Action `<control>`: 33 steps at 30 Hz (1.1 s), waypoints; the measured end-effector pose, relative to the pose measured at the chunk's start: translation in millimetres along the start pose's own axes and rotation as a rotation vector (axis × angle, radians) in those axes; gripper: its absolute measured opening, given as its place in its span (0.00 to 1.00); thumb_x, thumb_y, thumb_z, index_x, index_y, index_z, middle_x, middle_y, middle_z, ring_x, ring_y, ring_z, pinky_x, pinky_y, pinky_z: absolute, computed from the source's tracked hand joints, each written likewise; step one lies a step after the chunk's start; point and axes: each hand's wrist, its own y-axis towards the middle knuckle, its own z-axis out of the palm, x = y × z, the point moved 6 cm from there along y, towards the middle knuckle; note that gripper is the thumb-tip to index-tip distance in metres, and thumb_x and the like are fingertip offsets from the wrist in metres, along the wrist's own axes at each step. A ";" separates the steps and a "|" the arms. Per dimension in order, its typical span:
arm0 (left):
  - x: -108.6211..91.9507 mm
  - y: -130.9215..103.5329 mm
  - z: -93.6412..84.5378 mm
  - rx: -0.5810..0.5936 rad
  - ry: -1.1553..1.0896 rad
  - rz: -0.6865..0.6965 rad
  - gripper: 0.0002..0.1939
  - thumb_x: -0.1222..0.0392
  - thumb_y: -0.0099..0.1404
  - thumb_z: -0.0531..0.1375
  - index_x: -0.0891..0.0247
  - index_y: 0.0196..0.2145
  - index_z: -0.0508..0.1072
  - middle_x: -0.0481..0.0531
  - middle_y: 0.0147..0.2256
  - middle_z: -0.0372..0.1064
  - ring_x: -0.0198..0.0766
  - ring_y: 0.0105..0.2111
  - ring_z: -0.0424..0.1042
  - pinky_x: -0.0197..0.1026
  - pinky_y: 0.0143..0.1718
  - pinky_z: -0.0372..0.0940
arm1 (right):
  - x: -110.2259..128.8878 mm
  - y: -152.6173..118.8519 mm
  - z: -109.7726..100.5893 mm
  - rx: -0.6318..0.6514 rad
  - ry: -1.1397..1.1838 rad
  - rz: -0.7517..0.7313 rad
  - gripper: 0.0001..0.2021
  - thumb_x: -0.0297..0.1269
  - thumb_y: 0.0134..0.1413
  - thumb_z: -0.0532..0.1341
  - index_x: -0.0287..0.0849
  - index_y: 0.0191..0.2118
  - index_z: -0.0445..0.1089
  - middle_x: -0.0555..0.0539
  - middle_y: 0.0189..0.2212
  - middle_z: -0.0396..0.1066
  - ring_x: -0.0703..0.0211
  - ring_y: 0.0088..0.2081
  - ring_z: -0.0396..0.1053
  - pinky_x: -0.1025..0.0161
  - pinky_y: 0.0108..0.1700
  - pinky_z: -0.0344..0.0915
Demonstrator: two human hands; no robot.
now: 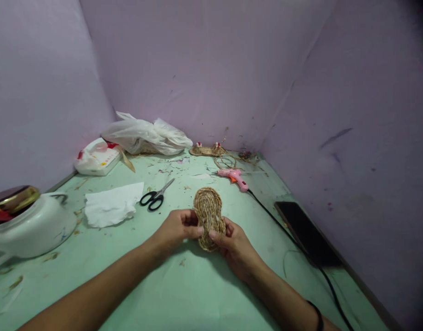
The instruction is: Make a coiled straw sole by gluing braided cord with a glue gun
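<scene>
A small sole-shaped piece of coiled straw braid (207, 207) is held upright over the green table, with its wider rounded end up. My left hand (183, 226) pinches its left edge, thumb on the front face and fingers behind. On the lower right edge, my right hand (232, 241) grips it the same way, thumb in front. Both thumbs lie near the narrow middle. The fingers behind the piece are partly hidden.
Black-handled scissors (156, 196) and a white cloth (113, 204) lie left. A pink glue gun (234, 177) with a black cord and a phone (306, 232) are right. Behind are a plastic bag (149, 135), a white box (99, 158) and a braided piece (207, 151). A white pot (42, 225) stands far left.
</scene>
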 end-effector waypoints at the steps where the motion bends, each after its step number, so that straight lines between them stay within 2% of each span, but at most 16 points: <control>1: 3.4 -0.5 1.3 -0.005 0.026 -0.006 0.16 0.58 0.41 0.69 0.69 0.27 0.73 0.52 0.26 0.71 0.39 0.29 0.68 0.40 0.34 0.62 | 0.8 0.0 -0.5 -0.003 -0.004 -0.005 0.23 0.38 0.29 0.74 0.38 0.36 0.69 0.49 0.29 0.72 0.62 0.31 0.69 0.66 0.35 0.65; 3: 7.6 -0.3 0.3 -0.027 0.051 -0.008 0.13 0.59 0.42 0.68 0.69 0.24 0.72 0.51 0.24 0.70 0.36 0.26 0.67 0.38 0.31 0.60 | 3.3 0.0 -2.3 -0.007 -0.019 -0.006 0.22 0.38 0.29 0.74 0.38 0.34 0.70 0.49 0.27 0.72 0.62 0.29 0.68 0.65 0.33 0.65; 6: 11.2 2.2 -5.0 -0.053 0.074 -0.040 0.11 0.58 0.44 0.66 0.68 0.23 0.71 0.49 0.22 0.68 0.32 0.22 0.63 0.37 0.26 0.57 | 9.2 1.0 -7.4 -0.020 -0.043 0.003 0.18 0.43 0.36 0.71 0.37 0.30 0.70 0.47 0.26 0.71 0.62 0.26 0.68 0.64 0.29 0.65; 9: 13.9 4.0 -7.8 -0.047 0.083 -0.086 0.10 0.58 0.45 0.65 0.68 0.22 0.70 0.48 0.20 0.67 0.31 0.19 0.62 0.36 0.24 0.54 | 14.7 3.7 -13.4 -0.052 -0.046 0.008 0.18 0.48 0.41 0.68 0.37 0.29 0.71 0.47 0.25 0.71 0.62 0.25 0.67 0.65 0.27 0.65; 15: 13.9 2.5 -4.1 -0.012 0.078 -0.131 0.12 0.58 0.43 0.67 0.68 0.22 0.71 0.48 0.19 0.65 0.33 0.21 0.64 0.37 0.26 0.56 | 15.1 7.6 -18.9 -0.119 -0.045 0.022 0.18 0.38 0.27 0.74 0.36 0.28 0.72 0.49 0.22 0.70 0.63 0.23 0.66 0.65 0.26 0.65; 20: 11.8 3.5 -6.5 -0.067 0.049 -0.114 0.16 0.51 0.48 0.66 0.68 0.29 0.74 0.50 0.23 0.68 0.33 0.21 0.64 0.37 0.25 0.57 | 16.4 7.3 -21.1 -0.141 -0.022 -0.004 0.17 0.37 0.28 0.74 0.37 0.29 0.73 0.50 0.23 0.71 0.64 0.24 0.67 0.66 0.27 0.65; 27: 16.1 3.4 -10.1 -0.137 0.020 -0.090 0.16 0.52 0.45 0.67 0.69 0.25 0.73 0.50 0.21 0.68 0.32 0.21 0.63 0.37 0.26 0.58 | 15.8 5.9 -15.1 -0.060 0.030 0.018 0.15 0.35 0.29 0.74 0.37 0.28 0.74 0.49 0.23 0.73 0.64 0.25 0.69 0.66 0.32 0.65; 33: 12.9 3.3 -13.0 -0.211 0.019 -0.054 0.14 0.54 0.45 0.66 0.67 0.24 0.70 0.46 0.20 0.66 0.31 0.21 0.63 0.36 0.27 0.58 | 15.3 7.3 -13.5 0.015 0.092 0.059 0.16 0.41 0.35 0.70 0.38 0.33 0.74 0.46 0.27 0.75 0.59 0.29 0.72 0.61 0.36 0.66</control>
